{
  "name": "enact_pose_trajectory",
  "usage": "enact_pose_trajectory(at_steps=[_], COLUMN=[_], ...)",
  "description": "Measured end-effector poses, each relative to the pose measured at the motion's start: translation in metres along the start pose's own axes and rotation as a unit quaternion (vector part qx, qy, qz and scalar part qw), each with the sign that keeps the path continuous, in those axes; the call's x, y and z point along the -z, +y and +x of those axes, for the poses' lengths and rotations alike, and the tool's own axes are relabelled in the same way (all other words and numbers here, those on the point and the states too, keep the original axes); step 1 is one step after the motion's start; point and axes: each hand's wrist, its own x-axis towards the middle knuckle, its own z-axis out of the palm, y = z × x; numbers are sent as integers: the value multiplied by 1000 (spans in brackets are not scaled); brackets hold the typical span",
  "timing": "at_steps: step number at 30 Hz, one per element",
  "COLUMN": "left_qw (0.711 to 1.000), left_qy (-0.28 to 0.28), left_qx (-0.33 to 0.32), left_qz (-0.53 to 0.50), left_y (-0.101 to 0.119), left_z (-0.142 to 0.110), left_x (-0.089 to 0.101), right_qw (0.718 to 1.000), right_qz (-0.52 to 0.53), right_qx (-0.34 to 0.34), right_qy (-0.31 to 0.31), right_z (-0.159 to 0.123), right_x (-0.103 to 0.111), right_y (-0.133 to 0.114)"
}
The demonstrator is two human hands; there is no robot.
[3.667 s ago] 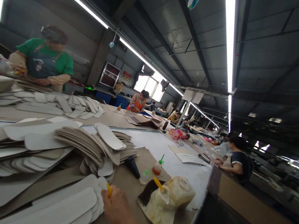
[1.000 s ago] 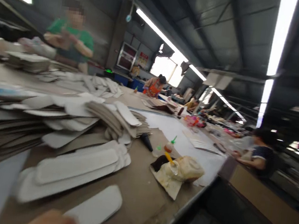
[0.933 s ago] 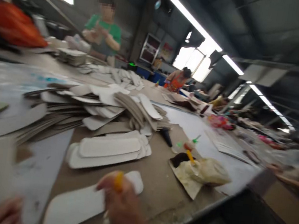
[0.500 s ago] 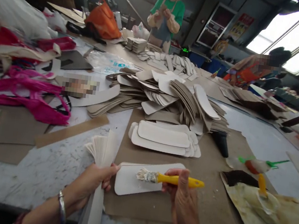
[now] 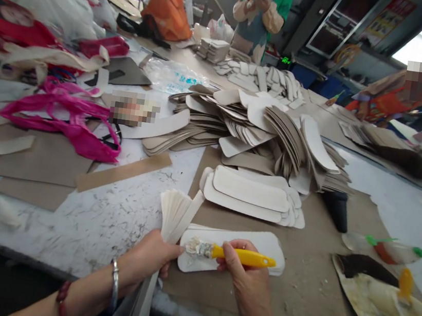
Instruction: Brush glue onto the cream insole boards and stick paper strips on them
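My right hand [image 5: 245, 276] is closed around a yellow-handled brush [image 5: 237, 255], whose glue-caked bristles rest on the left end of a flat white insole piece [image 5: 269, 244] lying on brown cardboard [image 5: 302, 294]. My left hand [image 5: 149, 258] grips a fanned bundle of white insole pieces [image 5: 174, 213] standing on edge, right beside that flat piece. Just behind lies a small stack of white insole pieces [image 5: 250, 197].
A large heap of grey and white insoles [image 5: 261, 128] fills the table's middle. A glue-crusted pot with a second brush [image 5: 405, 303] and squeeze bottles [image 5: 385, 248] sit at right. Pink bags [image 5: 68, 118] lie at left. A person in green [image 5: 263, 9] stands across the table; another works at far right.
My view swung down from the hall to the table. Both hands came into sight, the right holding the brush; its bristles have slid toward the left end of the flat piece.
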Motion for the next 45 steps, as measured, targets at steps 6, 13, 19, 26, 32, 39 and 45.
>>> enact_pose_trajectory(at_steps=[6,13,19,26,32,39,45], left_qw=[1000,1000,999,998,997,996,998], left_qy=[3,-12,-33,-37,-62,-56,-43], left_qx=[-16,-2,-3,-21,-34,-62,-25], left_qz=[-4,-28,-20,35,20,17,-34], left_y=[-5,-13,-9,-5,-17,-12,-6], left_z=[-2,3,-4,-10,-3,-5,-10], left_x=[5,9,13,15,18,17,15], right_qw=[974,869,785,793,733,906,972], right_qz=[-199,-378,-431,-378,-454,-193,-118], right_qx=[48,176,374,435,457,360,144], right_qy=[95,267,241,196,219,110,143], right_z=[-2,-11,-20,-32,-22,-46,-36], right_x=[39,87,58,40,38,-29,-10], right_y=[9,1,26,31,33,18,-4])
